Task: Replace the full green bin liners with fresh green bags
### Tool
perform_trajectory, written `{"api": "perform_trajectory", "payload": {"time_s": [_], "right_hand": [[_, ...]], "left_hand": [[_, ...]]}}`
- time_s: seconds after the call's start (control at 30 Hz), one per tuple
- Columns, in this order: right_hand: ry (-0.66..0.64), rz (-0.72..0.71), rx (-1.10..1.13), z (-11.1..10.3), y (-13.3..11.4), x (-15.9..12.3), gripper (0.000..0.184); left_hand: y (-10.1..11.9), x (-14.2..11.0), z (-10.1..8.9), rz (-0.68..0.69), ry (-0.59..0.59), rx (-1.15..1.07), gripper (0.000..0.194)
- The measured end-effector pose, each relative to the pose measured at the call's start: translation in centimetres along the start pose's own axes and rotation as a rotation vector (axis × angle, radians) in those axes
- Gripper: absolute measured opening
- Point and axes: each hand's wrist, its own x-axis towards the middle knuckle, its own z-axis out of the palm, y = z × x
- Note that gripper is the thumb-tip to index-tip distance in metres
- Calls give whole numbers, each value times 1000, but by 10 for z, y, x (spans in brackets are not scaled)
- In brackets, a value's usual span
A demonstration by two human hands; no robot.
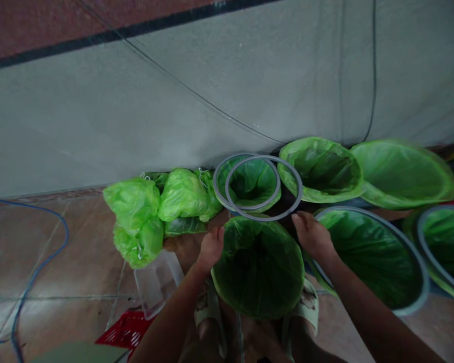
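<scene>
Between my feet stands a bin lined with a green plastic bag (259,272), its mouth wide and facing up. My left hand (212,247) is closed on the bag's edge at the left side of the rim. On the opposite side, my right hand (312,234) is closed at the right edge of the same bag; its fingertips are partly hidden. Just beyond the bag, a loose grey ring (298,184) overlaps the top of another green-lined bin (245,179), which has a grey ring round its own rim.
More green-lined bins (321,169) stand along the wall and to my right (374,257). Tied green bags (183,194) lie at left by the wall. Nearer are a clear plastic container (159,282), a red basket (126,330) and a blue hose (41,267) on the tiles.
</scene>
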Motion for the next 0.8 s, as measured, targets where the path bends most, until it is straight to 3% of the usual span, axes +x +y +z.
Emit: {"api": "perform_trajectory", "payload": {"time_s": [0.13,0.37,0.47,0.57,0.67,0.8], "right_hand": [[-44,-33,26,10,-15,-11,49],[51,96,56,8,-41,47,41],[82,146,16,5,-48,56,38],[78,80,-19,7,-49,39,38],[-45,-117,-46,18,-44,11,31],[-181,-261,-69,37,-33,-12,27]], "left_hand": [[1,0,5,63,45,84,34],[-11,-9,6,66,57,164,36],[-12,-8,3,29,46,123,38],[-8,-4,-4,39,65,-9,48],[5,10,-11,159,109,-123,46],[24,34,-9,213,29,-15,39]]}}
